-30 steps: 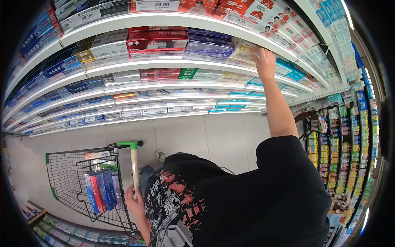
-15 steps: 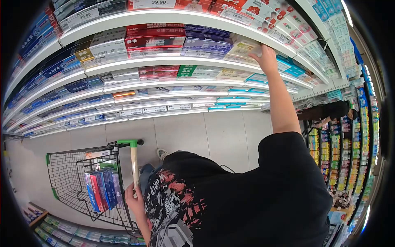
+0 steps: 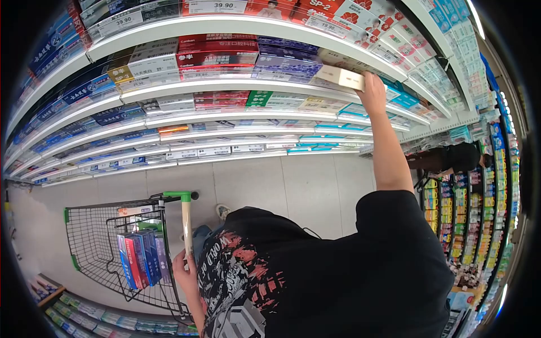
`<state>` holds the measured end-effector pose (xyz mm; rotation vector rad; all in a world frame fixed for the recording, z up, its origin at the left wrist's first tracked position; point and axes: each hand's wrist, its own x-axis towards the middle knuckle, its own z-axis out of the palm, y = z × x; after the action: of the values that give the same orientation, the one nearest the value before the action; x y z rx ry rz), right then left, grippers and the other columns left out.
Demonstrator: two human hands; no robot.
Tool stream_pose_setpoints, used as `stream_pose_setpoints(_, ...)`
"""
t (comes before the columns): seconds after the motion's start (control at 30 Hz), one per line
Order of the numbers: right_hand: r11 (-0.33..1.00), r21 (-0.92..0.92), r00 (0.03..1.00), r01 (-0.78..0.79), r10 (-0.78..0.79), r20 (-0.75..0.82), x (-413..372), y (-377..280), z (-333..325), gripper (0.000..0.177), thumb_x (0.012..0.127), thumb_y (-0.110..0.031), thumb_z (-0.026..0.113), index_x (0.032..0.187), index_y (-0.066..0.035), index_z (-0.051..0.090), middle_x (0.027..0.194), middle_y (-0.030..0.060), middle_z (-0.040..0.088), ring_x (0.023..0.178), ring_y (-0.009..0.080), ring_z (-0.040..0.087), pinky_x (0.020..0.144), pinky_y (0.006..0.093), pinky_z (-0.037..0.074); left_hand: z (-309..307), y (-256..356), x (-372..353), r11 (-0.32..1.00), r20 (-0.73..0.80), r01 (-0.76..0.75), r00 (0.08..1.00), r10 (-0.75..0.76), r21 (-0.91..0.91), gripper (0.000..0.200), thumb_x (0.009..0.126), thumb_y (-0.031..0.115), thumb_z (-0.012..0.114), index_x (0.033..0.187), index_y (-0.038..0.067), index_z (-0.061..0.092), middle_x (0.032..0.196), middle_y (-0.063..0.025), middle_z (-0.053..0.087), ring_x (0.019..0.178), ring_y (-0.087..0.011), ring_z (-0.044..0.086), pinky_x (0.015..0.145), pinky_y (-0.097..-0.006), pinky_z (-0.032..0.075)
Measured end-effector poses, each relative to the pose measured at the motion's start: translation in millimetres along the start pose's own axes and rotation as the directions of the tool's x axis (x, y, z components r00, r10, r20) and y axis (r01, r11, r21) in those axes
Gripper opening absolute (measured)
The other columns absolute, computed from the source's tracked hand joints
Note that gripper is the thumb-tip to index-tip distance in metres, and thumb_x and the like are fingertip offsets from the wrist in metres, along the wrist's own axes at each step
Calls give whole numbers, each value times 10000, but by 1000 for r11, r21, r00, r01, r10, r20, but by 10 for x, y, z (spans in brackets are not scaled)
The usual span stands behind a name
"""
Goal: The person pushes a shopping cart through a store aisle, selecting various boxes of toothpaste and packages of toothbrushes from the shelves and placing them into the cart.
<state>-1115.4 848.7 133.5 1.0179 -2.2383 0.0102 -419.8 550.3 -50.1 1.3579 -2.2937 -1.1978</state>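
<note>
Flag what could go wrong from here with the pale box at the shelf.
The pale box might slip, since the right hand seems to grip only one end. Its far end could also catch the purple boxes close beside it. The wire cart might roll if the left hand, at its handle, pushes during the reach.
</note>
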Motion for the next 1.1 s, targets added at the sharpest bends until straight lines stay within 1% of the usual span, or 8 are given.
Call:
stream_pose_setpoints(0.3,990,-26,991,135,-135,19,-724,7,-708,717,637,-76,907,1298,-57,630,1202,143,710,1058,388,651,949,478,499,-60,-9,33,990,-65,25,997,-34,-141,414,936,229,739,1278,6,671,1205,-185,702,1137,-339,659,1012,-420,497)
stream_pose_setpoints(0.47,873,252,907,417,-415,-65,-313,-1497,-1120,587,675,-109,904,1211,-32,678,1081,159,726,936,371,683,820,440,537,-398,405,221,988,-128,-151,981,146,-34,751,862,355,816,1466,27,514,1398,-214,596,1300,-387,555,1113,-470,429)
stream_pose_setpoints(0.57,652,628,866,424,-494,-72,-27,-2562,-1278,490,661,-97,914,1098,-36,702,1036,148,727,899,358,682,793,409,541,-668,998,419,905,-189,-424,888,419,15,921,813,410,850,1532,17,428,1450,-220,554,1338,-403,525,1131,-506,412)
stream_pose_setpoints(0.77,194,897,644,397,-755,-121,279,-4134,-1594,482,636,-128,926,1055,-56,698,1001,116,727,888,324,688,799,397,538,-905,1538,505,737,-289,-674,698,655,40,1008,725,504,892,1475,-8,456,1409,-213,574,1303,-384,559,1116,-511,421)
stream_pose_setpoints(0.9,47,926,574,374,-797,-191,441,-4629,-1693,596,652,-215,939,1169,-51,694,1037,88,738,915,301,712,839,425,540,-908,1159,243,886,-327,-390,896,301,-251,785,740,356,934,1334,34,534,1181,-148,669,1056,-296,685,940,-399,533)
stream_pose_setpoints(0.97,46,924,545,380,-818,-183,542,-4683,-1567,769,652,-248,955,1329,-65,640,1207,123,716,1068,331,700,934,432,539,-857,1058,177,753,-372,-256,928,15,-606,575,845,206,866,1294,33,552,1138,-84,689,1024,-176,681,908,-329,545)
stream_pose_setpoints(1.03,221,956,709,191,-705,21,586,-4754,-1417,979,644,-247,963,1490,-60,507,1404,169,625,1283,344,616,1089,442,487,-817,917,144,557,-373,-225,913,-167,-800,475,933,160,783,1323,24,548,1187,-69,685,1045,-161,667,935,-324,543)
stream_pose_setpoints(1.1,116,950,546,-289,-795,263,421,-4754,-1033,1074,723,-58,871,1621,-49,283,1541,171,516,1439,304,491,1218,429,361,-690,718,92,554,-363,-146,880,-307,-820,452,966,153,744,1347,19,540,1217,-70,679,1063,-160,658,950,-324,538)
